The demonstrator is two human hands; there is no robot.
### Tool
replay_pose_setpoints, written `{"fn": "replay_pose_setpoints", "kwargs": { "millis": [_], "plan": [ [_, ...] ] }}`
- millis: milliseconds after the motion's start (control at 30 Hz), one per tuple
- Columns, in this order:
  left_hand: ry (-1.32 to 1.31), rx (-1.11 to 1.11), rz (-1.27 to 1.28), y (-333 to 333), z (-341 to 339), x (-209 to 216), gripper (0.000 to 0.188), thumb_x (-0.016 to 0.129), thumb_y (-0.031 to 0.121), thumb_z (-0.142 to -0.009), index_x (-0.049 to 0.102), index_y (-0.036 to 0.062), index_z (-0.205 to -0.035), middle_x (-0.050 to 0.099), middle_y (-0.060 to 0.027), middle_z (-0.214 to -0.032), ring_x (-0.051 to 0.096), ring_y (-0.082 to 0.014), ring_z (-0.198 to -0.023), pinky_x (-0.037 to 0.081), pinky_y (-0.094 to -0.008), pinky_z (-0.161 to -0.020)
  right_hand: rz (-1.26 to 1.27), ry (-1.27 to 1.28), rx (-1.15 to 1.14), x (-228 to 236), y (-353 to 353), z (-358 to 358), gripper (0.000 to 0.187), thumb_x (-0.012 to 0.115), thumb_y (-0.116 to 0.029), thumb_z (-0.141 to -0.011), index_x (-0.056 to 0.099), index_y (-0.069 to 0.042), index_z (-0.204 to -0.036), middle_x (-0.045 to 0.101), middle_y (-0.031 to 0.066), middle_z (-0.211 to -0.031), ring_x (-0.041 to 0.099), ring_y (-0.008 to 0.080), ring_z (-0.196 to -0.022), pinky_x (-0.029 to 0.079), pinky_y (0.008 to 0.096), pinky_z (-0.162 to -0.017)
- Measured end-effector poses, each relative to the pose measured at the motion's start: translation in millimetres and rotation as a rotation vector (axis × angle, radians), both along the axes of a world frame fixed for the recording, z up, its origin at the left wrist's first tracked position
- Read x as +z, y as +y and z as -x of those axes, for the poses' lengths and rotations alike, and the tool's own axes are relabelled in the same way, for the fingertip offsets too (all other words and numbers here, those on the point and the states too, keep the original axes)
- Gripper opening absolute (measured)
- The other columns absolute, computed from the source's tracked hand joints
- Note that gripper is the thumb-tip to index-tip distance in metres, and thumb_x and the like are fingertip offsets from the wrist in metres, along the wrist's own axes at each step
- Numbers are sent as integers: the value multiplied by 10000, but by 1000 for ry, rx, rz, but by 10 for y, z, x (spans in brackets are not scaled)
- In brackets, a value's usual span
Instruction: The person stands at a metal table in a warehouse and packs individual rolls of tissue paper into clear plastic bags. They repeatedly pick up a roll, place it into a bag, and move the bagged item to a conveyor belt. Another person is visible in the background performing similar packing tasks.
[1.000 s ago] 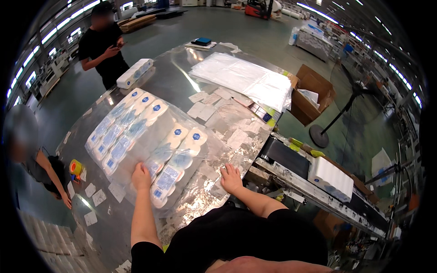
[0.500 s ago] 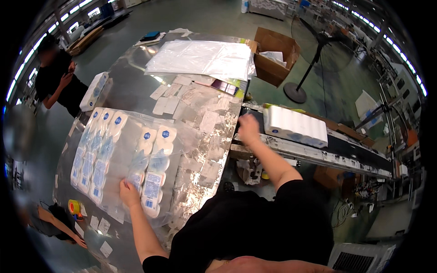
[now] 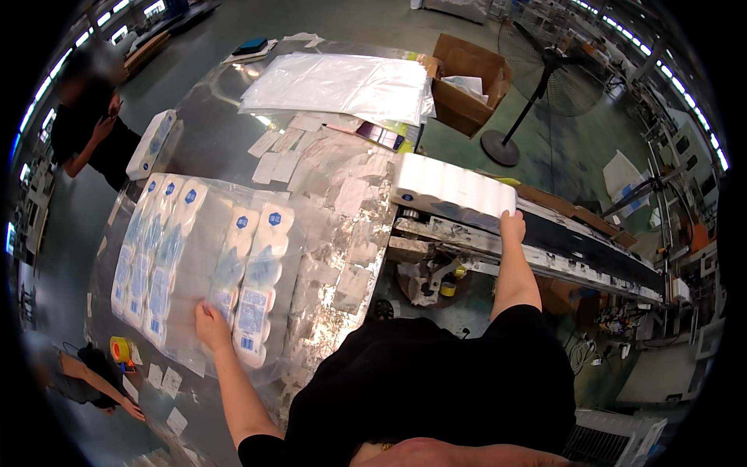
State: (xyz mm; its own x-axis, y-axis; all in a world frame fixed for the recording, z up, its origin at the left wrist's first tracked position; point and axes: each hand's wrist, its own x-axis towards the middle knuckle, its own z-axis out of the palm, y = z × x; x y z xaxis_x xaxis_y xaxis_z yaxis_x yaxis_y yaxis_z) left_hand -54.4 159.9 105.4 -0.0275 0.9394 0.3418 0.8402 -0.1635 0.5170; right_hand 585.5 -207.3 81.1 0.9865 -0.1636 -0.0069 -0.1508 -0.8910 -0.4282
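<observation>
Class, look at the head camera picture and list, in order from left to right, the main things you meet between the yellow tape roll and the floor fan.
yellow tape roll → left hand on the bagged packs → stack of clear plastic bags → white pack on the conveyor → right hand at its end → floor fan

Five wrapped roll packs (image 3: pixel 194 257) flat on table, one (image 3: pixel 453 188) on conveyor (sixth pack).

Since a second ago the right hand (image 3: pixel 512 226) has left the shiny table (image 3: pixel 342 226) and swung out to about two o'clock, now touching the near end of the white pack of rolls (image 3: pixel 453 189) on the conveyor (image 3: pixel 576 249). The left hand (image 3: pixel 208 321) has slid slightly along the bagged packs (image 3: pixel 249 311) at eight o'clock.
</observation>
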Motion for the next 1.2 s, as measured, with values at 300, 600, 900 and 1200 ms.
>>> {"fn": "replay_pose_setpoints", "kwargs": {
  "millis": [300, 600, 900, 1200],
  "plan": [
    [-8, -7, -4, 62, 42, -85, 238, 511, 204, -850, 598, 59, -1018, 645, -140, -816, 621, -312, -732, 477, -400, -661, -414, 161, 498, -424, 756, -144, 478, 544, -400, -817, 619, -37, -1120, 635, 174, -1092, 588, 315, -1045, 445, 385, -888],
    [26, 14, -13, 24, 23, -32, 263, 517, 224, -841, 601, 62, -1031, 652, -152, -816, 629, -332, -737, 482, -414, -656, -500, 383, 698, -445, 1538, 994, 354, 686, -368, -787, 616, -24, -831, 595, 57, -759, 521, 142, -674, 431, 300, -594],
    [27, 11, -2, 25, 52, -58, 265, 521, 225, -840, 604, 71, -1039, 653, -153, -824, 628, -336, -742, 485, -415, -663, -877, 721, 619, -610, 1444, 1941, 246, 652, -327, -832, 563, -98, -840, 539, 1, -717, 479, 102, -630, 375, 243, -552],
    [21, -21, -21, 11, 22, -18, 208, 523, 204, -846, 599, 68, -985, 644, -154, -793, 624, -337, -723, 477, -415, -643, -827, 669, 745, -867, 1290, 2061, 107, 626, -186, -843, 598, -83, -827, 554, -19, -719, 465, 82, -619, 362, 244, -553]
  ]
}}
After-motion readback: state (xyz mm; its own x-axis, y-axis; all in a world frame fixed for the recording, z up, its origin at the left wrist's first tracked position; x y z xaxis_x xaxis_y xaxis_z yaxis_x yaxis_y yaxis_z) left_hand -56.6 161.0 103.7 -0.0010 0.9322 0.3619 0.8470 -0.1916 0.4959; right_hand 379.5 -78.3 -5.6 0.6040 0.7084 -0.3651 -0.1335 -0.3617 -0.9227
